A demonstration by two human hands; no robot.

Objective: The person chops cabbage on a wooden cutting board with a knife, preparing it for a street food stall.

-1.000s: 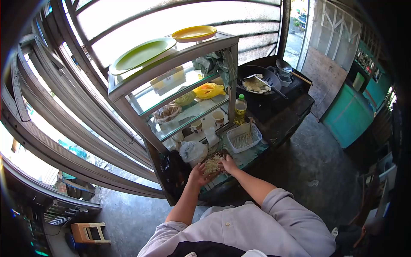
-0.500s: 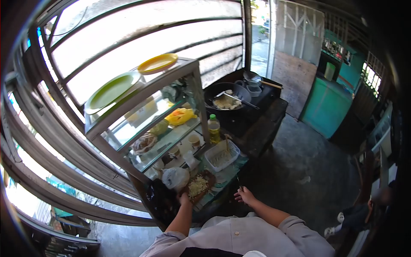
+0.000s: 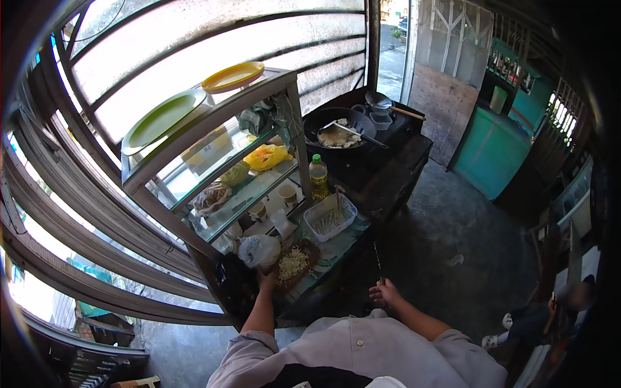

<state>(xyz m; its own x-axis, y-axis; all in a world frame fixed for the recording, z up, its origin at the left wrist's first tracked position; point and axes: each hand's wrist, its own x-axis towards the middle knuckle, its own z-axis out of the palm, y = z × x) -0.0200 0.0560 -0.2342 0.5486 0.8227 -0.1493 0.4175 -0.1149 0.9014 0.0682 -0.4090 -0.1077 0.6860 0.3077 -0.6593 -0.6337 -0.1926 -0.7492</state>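
Note:
My right hand [image 3: 386, 294] is closed round the handle of a knife [image 3: 378, 260], its narrow blade pointing up and away, clear of the counter's front edge. At the left edge of a wooden chopping board [image 3: 306, 257] is my left hand [image 3: 266, 280]; its fingers are partly hidden, so its grip does not show. Pale chopped food [image 3: 293, 264] lies heaped on the board. A white plastic bag [image 3: 259, 251] sits just beyond my left hand. Behind the board stands a clear plastic tub [image 3: 330, 217] with a stick-like handle in it.
A glass display case [image 3: 213, 169] carries a green plate [image 3: 163, 121] and a yellow plate [image 3: 233, 76]. Beside it stands an oil bottle [image 3: 318, 178]. A wok [image 3: 339, 132] holds food and a spatula. Another person [image 3: 533, 323] is at the right edge.
My right hand has moved right, away from the board, and the knife blade shows more clearly. The view has tilted slightly. My left hand stays by the board.

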